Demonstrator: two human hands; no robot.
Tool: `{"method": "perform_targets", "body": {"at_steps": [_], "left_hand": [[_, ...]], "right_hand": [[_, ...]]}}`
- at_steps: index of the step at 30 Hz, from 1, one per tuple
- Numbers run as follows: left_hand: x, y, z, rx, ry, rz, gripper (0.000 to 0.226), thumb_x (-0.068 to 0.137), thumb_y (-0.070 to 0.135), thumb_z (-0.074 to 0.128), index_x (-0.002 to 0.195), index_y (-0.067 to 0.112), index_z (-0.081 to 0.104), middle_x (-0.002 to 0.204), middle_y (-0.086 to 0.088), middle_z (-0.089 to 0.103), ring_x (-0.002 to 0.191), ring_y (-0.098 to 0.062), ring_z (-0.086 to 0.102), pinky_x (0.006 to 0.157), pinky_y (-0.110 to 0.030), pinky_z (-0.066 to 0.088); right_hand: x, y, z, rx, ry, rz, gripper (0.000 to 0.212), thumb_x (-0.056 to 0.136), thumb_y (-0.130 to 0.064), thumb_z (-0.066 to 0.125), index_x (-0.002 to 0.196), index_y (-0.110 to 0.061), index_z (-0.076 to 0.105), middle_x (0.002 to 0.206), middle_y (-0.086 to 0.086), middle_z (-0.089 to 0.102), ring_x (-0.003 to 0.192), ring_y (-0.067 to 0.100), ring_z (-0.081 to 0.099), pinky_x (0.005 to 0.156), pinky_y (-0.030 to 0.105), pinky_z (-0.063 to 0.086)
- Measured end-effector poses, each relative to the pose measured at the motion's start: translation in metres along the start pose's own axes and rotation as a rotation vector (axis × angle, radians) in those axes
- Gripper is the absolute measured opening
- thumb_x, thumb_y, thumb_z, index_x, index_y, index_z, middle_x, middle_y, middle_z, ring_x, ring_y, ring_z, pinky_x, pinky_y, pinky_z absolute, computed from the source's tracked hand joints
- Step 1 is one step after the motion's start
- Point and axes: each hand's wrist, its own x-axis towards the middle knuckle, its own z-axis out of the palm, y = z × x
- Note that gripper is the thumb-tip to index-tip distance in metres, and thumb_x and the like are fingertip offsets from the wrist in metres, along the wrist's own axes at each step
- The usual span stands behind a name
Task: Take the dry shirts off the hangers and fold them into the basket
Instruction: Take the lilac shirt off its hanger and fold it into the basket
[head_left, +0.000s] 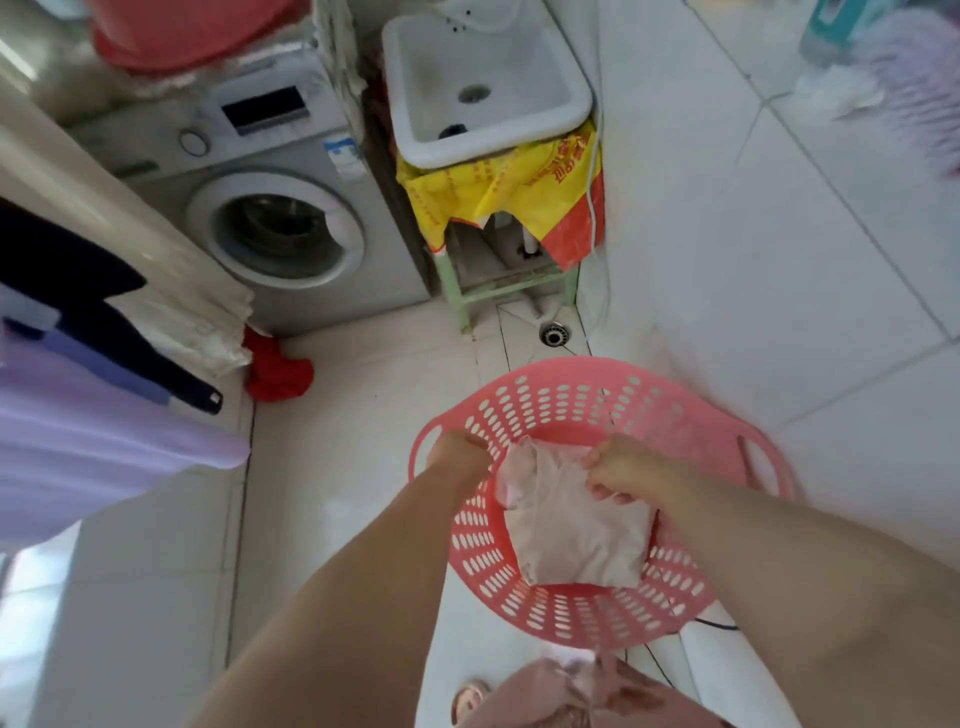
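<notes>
The step in hand is the end of one cycle: laying a folded shirt (576, 525), pale pink, into the basket (582, 613). The shirt is inside the basket's bowl; I cannot tell whether it rests on the bottom or hangs just above it. The right hand (623, 470) pinches the shirt's far edge between thumb and curled fingers (597, 480). The left hand (460, 457) is at the basket's left rim, beside the shirt's corner. Its fingers are hidden, so I cannot tell what they hold, if anything.

The next move, I judge, calls for both hands to let go and reach for the lilac shirt (104, 441) hanging left of the basket, below a dark garment (78, 280).

The basket stands on a white tiled floor (337, 493). Beyond it are a drain (553, 335), a sink (483, 78) and a washing machine (280, 234). A red cloth (278, 371) lies on the floor to the basket's far left.
</notes>
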Motion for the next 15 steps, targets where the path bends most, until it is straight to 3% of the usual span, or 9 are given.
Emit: {"method": "perform_targets", "body": {"at_steps": [3,5,7,11,15], "left_hand": [[-0.007,-0.010,-0.021,-0.078,0.031,-0.048,0.011,0.089,0.003,0.059,0.093,0.012,0.063,0.091,-0.006,0.067,0.083,-0.023,0.066,0.067,-0.032,0.057],[-0.013,-0.018,-0.033,-0.110,0.047,-0.066,0.010,0.090,0.005,0.058,0.096,0.013,0.061,0.092,-0.006,0.067,0.079,-0.021,0.065,0.064,-0.029,0.055],[-0.019,-0.028,-0.045,-0.148,0.057,-0.082,0.014,0.090,0.005,0.056,0.100,0.012,0.062,0.092,-0.007,0.069,0.078,-0.020,0.065,0.062,-0.028,0.052],[-0.035,-0.051,-0.077,-0.223,0.090,-0.118,0.017,0.091,0.005,0.051,0.102,0.012,0.062,0.087,-0.002,0.067,0.070,-0.013,0.063,0.061,-0.025,0.047],[-0.054,-0.073,-0.114,-0.298,0.115,-0.103,0.019,0.094,0.002,0.045,0.101,0.013,0.059,0.090,-0.003,0.065,0.068,-0.011,0.061,0.057,-0.022,0.042]], "right_hand": [[-0.001,-0.019,0.013,-0.082,-0.041,-0.039,0.021,0.092,-0.009,0.052,0.109,-0.012,0.063,0.081,0.006,0.066,0.083,0.020,0.065,0.061,0.023,0.045],[-0.006,-0.035,0.021,-0.159,-0.078,-0.063,0.022,0.092,-0.012,0.050,0.111,-0.014,0.062,0.091,0.006,0.069,0.093,0.020,0.068,0.072,0.027,0.050],[-0.011,-0.052,0.030,-0.277,-0.118,-0.084,0.023,0.092,-0.012,0.052,0.112,-0.009,0.062,0.095,0.005,0.067,0.091,0.017,0.063,0.079,0.027,0.050],[-0.022,-0.085,0.063,-0.397,-0.163,-0.145,0.028,0.085,0.000,0.055,0.110,-0.002,0.068,0.083,0.006,0.063,0.073,0.018,0.057,0.062,0.024,0.046],[-0.039,-0.114,0.095,-0.393,-0.167,-0.230,0.024,0.084,0.000,0.053,0.103,-0.002,0.067,0.093,0.012,0.069,0.080,0.024,0.066,0.059,0.026,0.045]]}}
